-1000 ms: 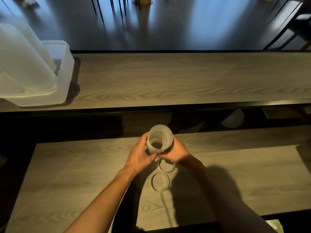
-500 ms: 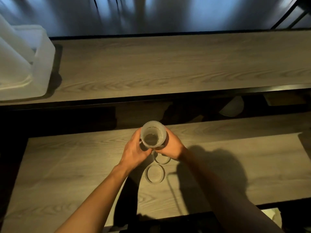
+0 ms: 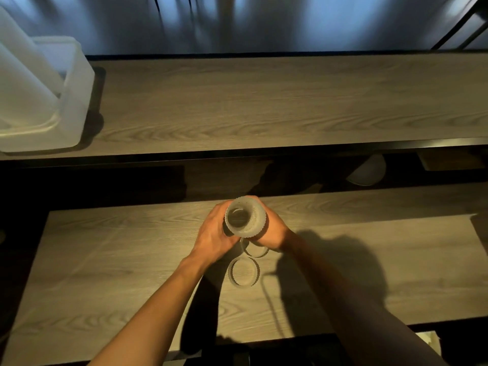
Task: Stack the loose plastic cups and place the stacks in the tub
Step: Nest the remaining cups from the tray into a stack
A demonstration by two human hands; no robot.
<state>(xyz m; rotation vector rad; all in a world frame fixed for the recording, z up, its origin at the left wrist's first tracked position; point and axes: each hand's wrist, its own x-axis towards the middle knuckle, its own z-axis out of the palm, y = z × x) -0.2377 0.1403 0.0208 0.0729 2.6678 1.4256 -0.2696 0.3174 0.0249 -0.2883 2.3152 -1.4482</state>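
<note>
Head view: left hand and right hand clasp the stack from both sides, loose cups just below the grip, tub well off up-left; best to hold it upright, squeeze evenly and seat each cup straight before carrying.

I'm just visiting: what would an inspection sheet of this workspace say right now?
Surface: near wooden table, far table beyond a gap.
Job's things: held cup over near table; loose cup and half-hidden cup beneath; tub holding cup stacks, far table's left.
Clutter: nothing seen.
Grippers: left hand and right hand both grip held cup.
Cables: thin dark line, cable or shadow unclear.
Surroundings: white round thing under far table.
</note>
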